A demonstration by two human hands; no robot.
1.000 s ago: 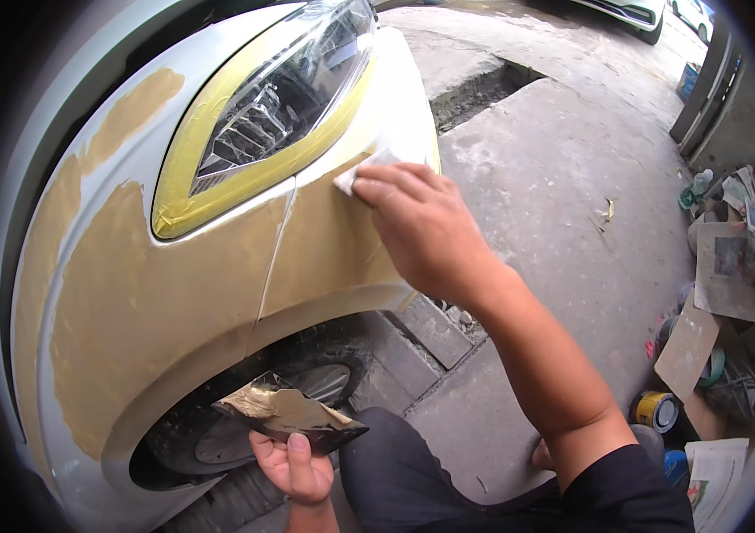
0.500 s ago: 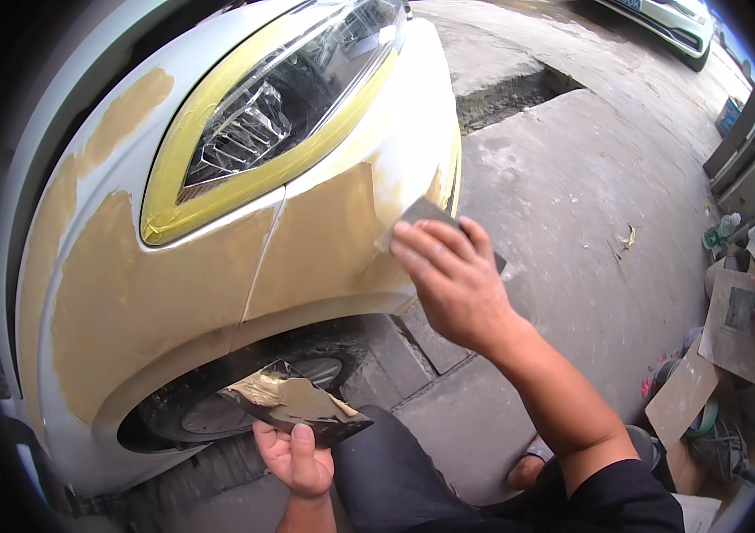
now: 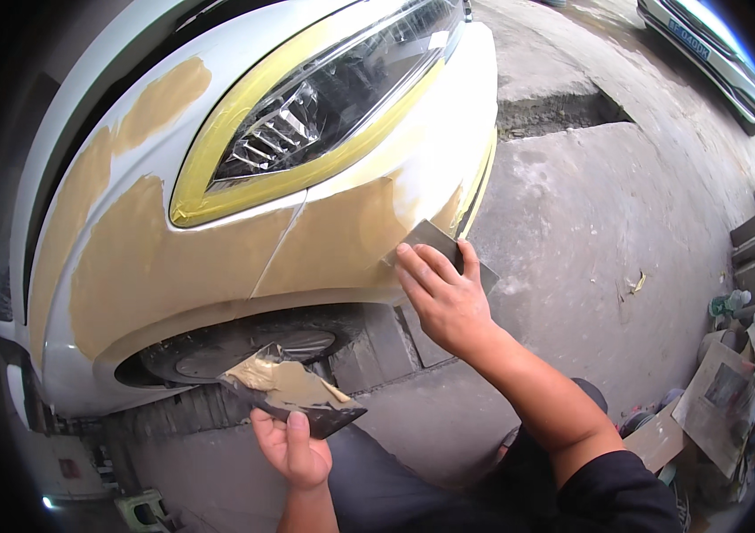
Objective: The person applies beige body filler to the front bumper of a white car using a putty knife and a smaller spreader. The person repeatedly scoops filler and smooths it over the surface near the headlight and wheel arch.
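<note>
My right hand (image 3: 445,300) is closed on a dark flat spreader (image 3: 432,238), which is at the lower bumper corner of a white car, beside the edge of a tan filler patch (image 3: 342,235). The fingers hide part of its contact with the bumper. In my left hand (image 3: 296,450) is a dark flat board (image 3: 331,419), thumb on top, held in front of the wheel (image 3: 258,351). A lump of tan filler (image 3: 256,373) and a spread layer lie on this board. Yellow masking tape (image 3: 195,191) rings the headlight (image 3: 293,124).
More tan patches (image 3: 164,102) cover the fender. A rectangular pit (image 3: 564,114) opens in the concrete floor (image 3: 573,204). Cardboard (image 3: 724,395) and mixed clutter lie at the right. Another white car (image 3: 706,44) stands at the far right.
The view has shifted, with the car now farther right in the picture. Against the bumper, my right hand and spreader have moved lower and toward the wheel arch. My left hand still holds the board.
</note>
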